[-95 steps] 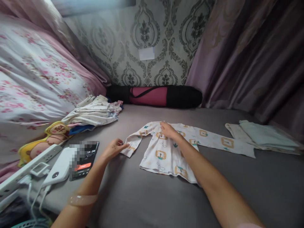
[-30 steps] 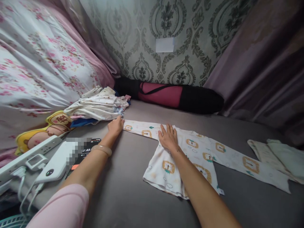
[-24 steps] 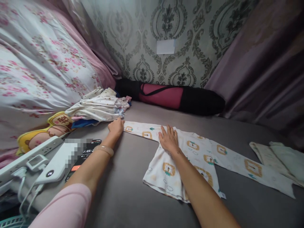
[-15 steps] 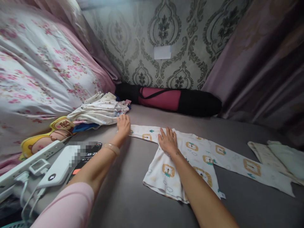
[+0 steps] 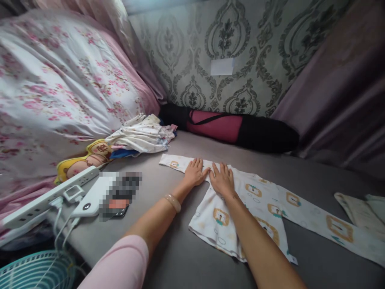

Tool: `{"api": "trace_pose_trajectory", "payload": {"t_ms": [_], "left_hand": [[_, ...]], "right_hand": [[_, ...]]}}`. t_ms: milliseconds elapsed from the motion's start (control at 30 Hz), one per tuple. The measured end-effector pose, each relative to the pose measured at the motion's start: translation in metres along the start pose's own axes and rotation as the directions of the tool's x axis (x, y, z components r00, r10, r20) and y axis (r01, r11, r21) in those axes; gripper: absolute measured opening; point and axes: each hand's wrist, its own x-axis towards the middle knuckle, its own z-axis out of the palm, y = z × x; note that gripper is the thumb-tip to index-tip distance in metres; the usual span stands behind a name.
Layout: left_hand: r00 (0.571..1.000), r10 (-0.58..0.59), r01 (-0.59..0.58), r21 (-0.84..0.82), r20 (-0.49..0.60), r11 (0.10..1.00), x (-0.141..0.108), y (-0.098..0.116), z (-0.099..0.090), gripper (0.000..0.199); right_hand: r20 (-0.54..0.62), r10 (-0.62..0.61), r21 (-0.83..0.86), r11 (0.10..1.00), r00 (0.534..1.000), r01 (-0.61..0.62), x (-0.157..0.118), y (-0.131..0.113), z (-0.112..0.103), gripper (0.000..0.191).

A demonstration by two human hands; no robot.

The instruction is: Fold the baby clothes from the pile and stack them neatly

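Note:
A white long-sleeved child's top with orange lion prints lies spread on the grey bed surface, its sleeves stretched out to both sides. My left hand rests flat on the left sleeve, fingers extended, close to the shoulder. Just beside it, my right hand lies flat on the top's shoulder area with its fingers spread. The two thumbs nearly meet. My right forearm covers part of the top's body. The cuff of the left sleeve lies free beyond my left hand.
Crumpled clothes are heaped at the back left beside a yellow cartoon cushion. A power strip, white power bank and blurred phone lie at left. A black-and-pink long bag lies along the wall. Folded clothes are at right.
My left hand has moved right along the sleeve, from the cuff to near the shoulder, and now lies flat. My right hand stays on the top. The view has shifted left.

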Motion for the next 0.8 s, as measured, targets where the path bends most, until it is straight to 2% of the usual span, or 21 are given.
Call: {"api": "trace_pose_trajectory", "payload": {"t_ms": [200,333,433,600,800], "left_hand": [[0.988,-0.153,0.151,0.088,0.015,0.984,-0.007,-0.050,-0.015,0.071],[0.982,-0.186,0.185,0.141,-0.006,0.972,-0.013,-0.092,-0.026,0.069],[0.983,-0.184,0.181,0.150,0.009,0.972,-0.014,-0.115,-0.031,0.063],[0.986,-0.159,0.151,0.156,0.039,0.976,-0.011,-0.129,-0.030,0.062],[0.985,-0.151,0.133,0.199,0.081,0.971,-0.008,-0.127,-0.034,0.062]], "right_hand": [[0.009,0.003,-0.002,1.000,1.000,-0.003,0.002,0.000,0.003,0.053],[0.025,0.011,0.014,1.000,1.000,-0.012,0.002,-0.001,0.001,0.054],[0.023,0.014,0.022,1.000,1.000,-0.015,0.001,-0.001,-0.001,0.054],[0.029,0.014,0.049,0.999,0.999,-0.016,0.001,0.000,0.000,0.054],[0.094,0.014,0.149,0.988,0.995,-0.028,0.002,-0.001,-0.002,0.056]]}}
